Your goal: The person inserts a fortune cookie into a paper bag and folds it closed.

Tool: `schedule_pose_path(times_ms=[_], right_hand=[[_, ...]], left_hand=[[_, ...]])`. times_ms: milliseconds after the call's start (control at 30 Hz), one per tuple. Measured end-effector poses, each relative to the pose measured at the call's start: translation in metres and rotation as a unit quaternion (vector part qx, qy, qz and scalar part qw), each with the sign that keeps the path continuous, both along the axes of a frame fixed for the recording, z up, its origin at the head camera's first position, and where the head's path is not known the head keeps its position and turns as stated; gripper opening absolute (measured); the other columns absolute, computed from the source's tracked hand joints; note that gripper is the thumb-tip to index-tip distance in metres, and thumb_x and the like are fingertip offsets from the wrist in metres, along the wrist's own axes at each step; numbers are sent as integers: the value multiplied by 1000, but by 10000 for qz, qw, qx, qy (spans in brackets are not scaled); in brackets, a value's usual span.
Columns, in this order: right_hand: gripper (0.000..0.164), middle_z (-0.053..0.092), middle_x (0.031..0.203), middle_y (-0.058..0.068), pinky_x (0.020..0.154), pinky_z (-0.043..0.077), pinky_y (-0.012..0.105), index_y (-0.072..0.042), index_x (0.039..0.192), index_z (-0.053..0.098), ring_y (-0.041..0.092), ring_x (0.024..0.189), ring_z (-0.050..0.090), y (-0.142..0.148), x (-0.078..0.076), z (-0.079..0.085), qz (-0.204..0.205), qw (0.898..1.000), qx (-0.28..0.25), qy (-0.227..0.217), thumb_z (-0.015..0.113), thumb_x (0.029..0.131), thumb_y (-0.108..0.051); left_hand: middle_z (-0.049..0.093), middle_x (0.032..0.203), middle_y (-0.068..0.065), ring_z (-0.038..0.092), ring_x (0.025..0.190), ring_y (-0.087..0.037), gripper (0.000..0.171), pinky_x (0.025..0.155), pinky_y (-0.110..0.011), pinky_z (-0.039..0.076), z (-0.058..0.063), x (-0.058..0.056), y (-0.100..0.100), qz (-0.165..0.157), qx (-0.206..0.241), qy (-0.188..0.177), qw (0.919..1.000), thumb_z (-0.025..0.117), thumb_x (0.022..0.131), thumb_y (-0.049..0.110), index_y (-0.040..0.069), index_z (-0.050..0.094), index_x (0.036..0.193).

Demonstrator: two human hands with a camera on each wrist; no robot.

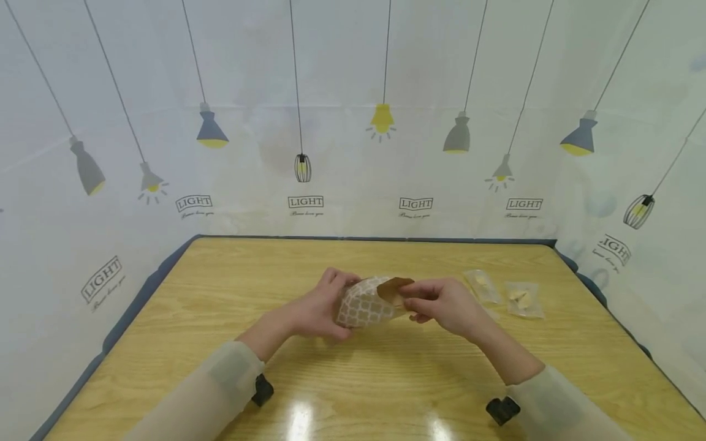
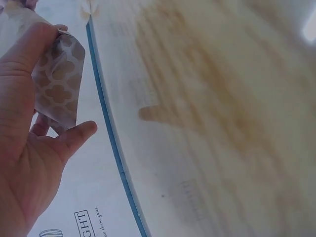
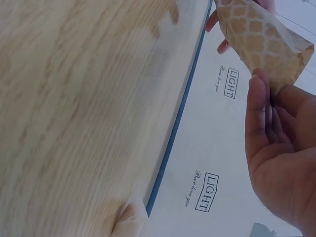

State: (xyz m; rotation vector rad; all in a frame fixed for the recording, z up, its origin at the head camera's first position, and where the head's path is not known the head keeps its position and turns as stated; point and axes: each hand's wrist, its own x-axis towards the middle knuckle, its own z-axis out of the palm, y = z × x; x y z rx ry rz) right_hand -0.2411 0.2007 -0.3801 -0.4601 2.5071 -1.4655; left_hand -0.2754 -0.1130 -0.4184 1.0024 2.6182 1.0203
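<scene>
A brown paper bag (image 1: 366, 304) with a white lattice pattern is held above the table, lying sideways with its mouth toward the right. My left hand (image 1: 322, 303) grips its left end; in the left wrist view, that hand (image 2: 29, 118) has its fingers on the patterned paper (image 2: 60, 79). At the mouth, where plain brown paper shows, my right hand (image 1: 447, 306) pinches the edge. Seen from the right wrist, the bag (image 3: 261, 37) tapers toward the thumb and fingers of the right hand (image 3: 281, 143). The bag's inside is hidden.
Two small clear packets, one (image 1: 482, 285) behind the right hand and another (image 1: 523, 299) farther right, lie on the wooden table (image 1: 248, 269) with pale pieces inside. A white curtain (image 1: 342, 141) printed with lamps surrounds the table's back and sides.
</scene>
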Motion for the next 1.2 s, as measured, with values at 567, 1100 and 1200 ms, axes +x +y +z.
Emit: schedule_pose_path(times_ms=[567,1100,1200], right_hand=[[35,81,108,12,76,68,38,-6,138,75,26,89,79,32,0,3,-98,9987,-20,502,73,107,-24],[40,74,136,17,79,60,31,-5,141,72,16,101,67,131,-6,-18,-730,9904,1095,425,68,110,-29],[39,71,141,21,83,60,33,-5,141,72,22,109,70,135,-7,-21,-661,9880,1331,432,68,111,-29]], left_hand=[[42,154,-12,40,142,-31,111,122,-62,46,1,1,-5,186,187,111,9996,100,80,28,17,35,170],[41,155,-13,40,144,-32,109,123,-62,44,3,1,-12,358,130,44,9993,99,81,26,20,35,170],[40,155,-13,40,144,-32,108,123,-62,44,2,1,-12,343,124,84,9993,98,82,27,19,35,170]])
